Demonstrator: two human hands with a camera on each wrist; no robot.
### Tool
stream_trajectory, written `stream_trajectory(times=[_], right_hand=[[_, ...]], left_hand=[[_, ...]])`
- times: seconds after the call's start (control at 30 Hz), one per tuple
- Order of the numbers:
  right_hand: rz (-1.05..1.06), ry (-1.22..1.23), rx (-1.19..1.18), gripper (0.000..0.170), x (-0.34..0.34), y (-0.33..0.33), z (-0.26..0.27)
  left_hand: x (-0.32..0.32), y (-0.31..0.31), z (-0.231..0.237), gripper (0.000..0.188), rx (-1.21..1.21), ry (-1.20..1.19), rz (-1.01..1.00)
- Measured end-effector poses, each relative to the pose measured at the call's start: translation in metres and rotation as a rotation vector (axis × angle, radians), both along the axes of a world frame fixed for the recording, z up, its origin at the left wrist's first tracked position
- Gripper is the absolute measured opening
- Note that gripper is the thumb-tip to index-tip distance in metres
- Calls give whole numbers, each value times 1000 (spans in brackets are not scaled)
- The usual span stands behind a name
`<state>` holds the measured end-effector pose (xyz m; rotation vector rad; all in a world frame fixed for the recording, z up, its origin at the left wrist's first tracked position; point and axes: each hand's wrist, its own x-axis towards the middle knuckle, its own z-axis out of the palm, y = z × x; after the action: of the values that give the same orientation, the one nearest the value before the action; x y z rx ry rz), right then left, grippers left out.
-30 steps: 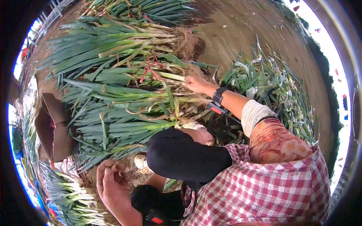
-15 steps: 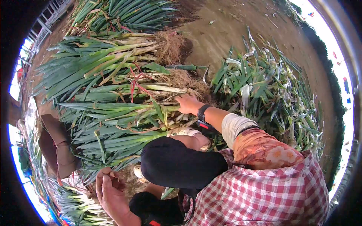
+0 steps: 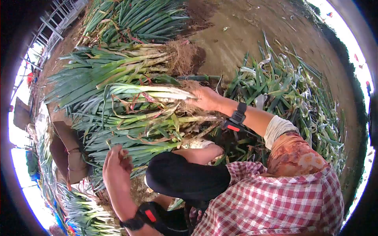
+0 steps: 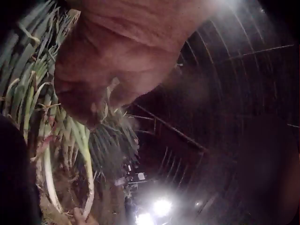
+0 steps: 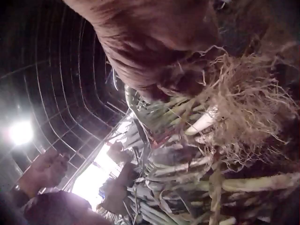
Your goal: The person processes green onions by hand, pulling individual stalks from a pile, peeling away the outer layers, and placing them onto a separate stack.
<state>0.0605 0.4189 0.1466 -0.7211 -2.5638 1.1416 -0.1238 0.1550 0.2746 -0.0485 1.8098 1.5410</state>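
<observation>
My right hand (image 3: 206, 99) grips a long green onion (image 3: 163, 92) by its pale root end, raised over the row of bundled green onions (image 3: 118, 135). Its leaves point left across the bundle. Dry roots (image 5: 248, 112) hang just beside the hand in the right wrist view. In the left wrist view, fingers pinch the white stem (image 4: 90, 185) low in the picture. Near the knee, my left hand (image 3: 118, 163) is held up with loosely curled fingers and nothing evident in it. Red ties (image 3: 147, 96) show among the leaves behind the raised onion.
To the right lies a heap of stripped leaves (image 3: 283, 94) on the dirt floor (image 3: 236, 43). More bundles (image 3: 138, 19) lie at the far end. A brown box-like object (image 3: 69, 151) stands at the left, with other onions (image 3: 92, 212) below it.
My right hand has reached down to the bundle and lifted a green onion, pulling its root end up. The left hand has risen slightly, wrist now more upright.
</observation>
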Motion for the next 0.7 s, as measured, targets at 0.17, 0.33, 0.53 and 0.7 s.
stream_trajectory(times=[0.17,0.33,0.53,0.7], right_hand=[[171,107,23,27,16,-29,14],[268,68,106,29,22,-50,20],[241,-14,215,15,31,-25,-36],[7,-549,418,12,95,24,-125]], left_hand=[[-39,58,-63,36,316,-381,-115],[-26,97,-82,27,351,-354,62],[16,79,-32,28,546,41,438],[-9,17,57,32,586,634,612]])
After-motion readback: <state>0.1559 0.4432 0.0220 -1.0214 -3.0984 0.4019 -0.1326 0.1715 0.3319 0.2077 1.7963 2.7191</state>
